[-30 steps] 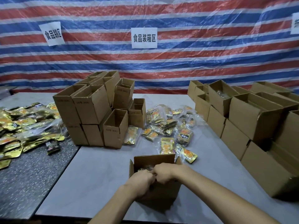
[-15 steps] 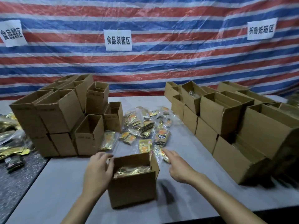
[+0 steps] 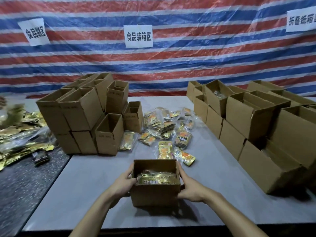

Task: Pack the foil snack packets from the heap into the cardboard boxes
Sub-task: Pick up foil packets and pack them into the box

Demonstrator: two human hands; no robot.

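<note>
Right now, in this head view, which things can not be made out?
Head view only:
- Packet count in the held box: its walls hide all but the top gold packets.
- Sign at upper right: cut off by the frame edge.
- Heap at far left: partly blurred.
- Insides of the right box stack: mostly hidden by their own walls.

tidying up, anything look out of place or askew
A dark packet lies at the edge of the gold heap on the speckled table, unlike the rest. Boxes in the left stack sit tilted. The held box looks fine.
</note>
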